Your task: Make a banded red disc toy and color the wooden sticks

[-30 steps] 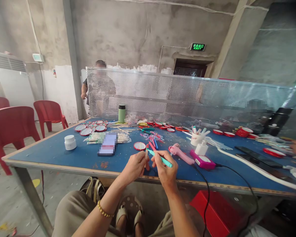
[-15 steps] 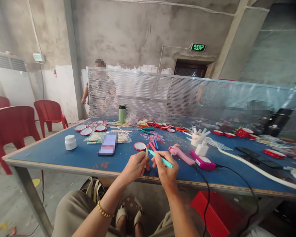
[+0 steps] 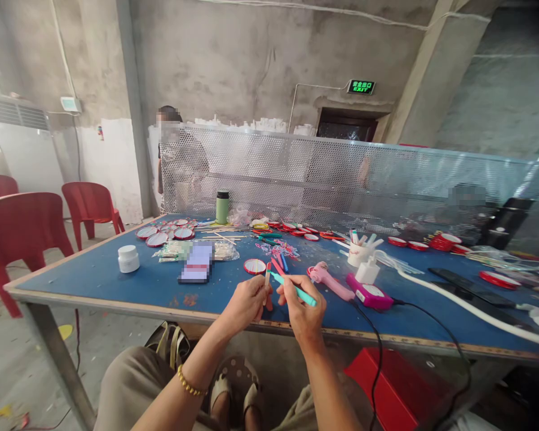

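Observation:
My left hand [image 3: 248,302] is closed around a small flat wooden stick [image 3: 268,276], which stands upright with red and green colour near its top end. In my right hand [image 3: 306,314] is a teal marker pen [image 3: 306,297], gripped like a writing tool. Its tip points left and meets or nearly meets the stick; I cannot tell whether they touch. Just beyond my hands lie a red-rimmed round disc [image 3: 254,266] and a few red and blue marker pens [image 3: 278,263]. A pink glue gun [image 3: 332,281] rests to the right of my right hand.
A phone [image 3: 196,263], a white jar [image 3: 128,259] and a green bottle [image 3: 222,208] stand or lie leftward. A paper cup [image 3: 358,254] of pens and a magenta box [image 3: 370,292] with cables are at right. Behind the table runs a perforated metal screen [image 3: 260,173], with a person [image 3: 182,158] beyond.
My hands, the stick and the marker pen stay almost in place, with only a slight shift of the right hand. Behind the screen, the person has moved a little left and turned.

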Demonstrator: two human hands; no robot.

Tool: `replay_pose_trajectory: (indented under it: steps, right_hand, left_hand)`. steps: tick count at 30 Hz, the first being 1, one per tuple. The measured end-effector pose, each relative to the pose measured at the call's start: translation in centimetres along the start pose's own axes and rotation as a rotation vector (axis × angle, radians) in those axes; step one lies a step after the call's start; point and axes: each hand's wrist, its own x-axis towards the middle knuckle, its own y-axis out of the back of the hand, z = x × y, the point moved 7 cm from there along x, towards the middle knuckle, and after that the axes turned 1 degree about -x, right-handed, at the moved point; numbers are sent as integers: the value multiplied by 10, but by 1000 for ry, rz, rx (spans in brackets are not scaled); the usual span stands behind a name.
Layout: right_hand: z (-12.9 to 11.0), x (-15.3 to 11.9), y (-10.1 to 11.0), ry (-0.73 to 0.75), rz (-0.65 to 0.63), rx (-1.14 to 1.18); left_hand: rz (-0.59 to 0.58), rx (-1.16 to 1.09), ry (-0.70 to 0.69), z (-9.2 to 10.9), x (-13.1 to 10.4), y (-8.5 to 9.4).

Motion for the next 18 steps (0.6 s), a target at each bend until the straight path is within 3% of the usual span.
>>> replay_pose_trajectory:
  steps: [18]
  right_hand:
    - [-1, 0, -1, 10, -7, 5]
  left_hand:
    - [-8, 6, -1, 0, -1, -1]
